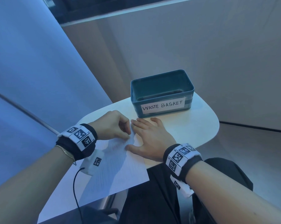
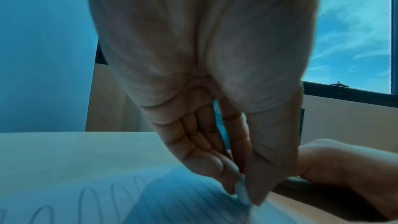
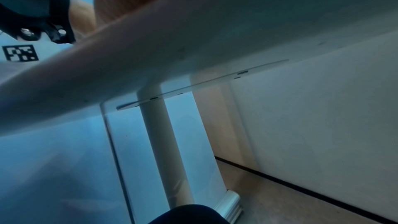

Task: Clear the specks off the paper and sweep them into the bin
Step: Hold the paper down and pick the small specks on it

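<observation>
White eraser (image 2: 242,193) pinched in left hand (image 1: 113,125), right hand (image 1: 150,139) spread flat pinning paper (image 1: 120,168) — rub too hard beside that thumb and the sheet creases.

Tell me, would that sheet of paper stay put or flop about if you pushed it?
Probably floppy: the paper is one thin sheet, and its near corner juts past the table edge. It likely slides easily on that smooth top, which may be why the right hand lies flat on it while the left hand pinches something small and white against it.
</observation>
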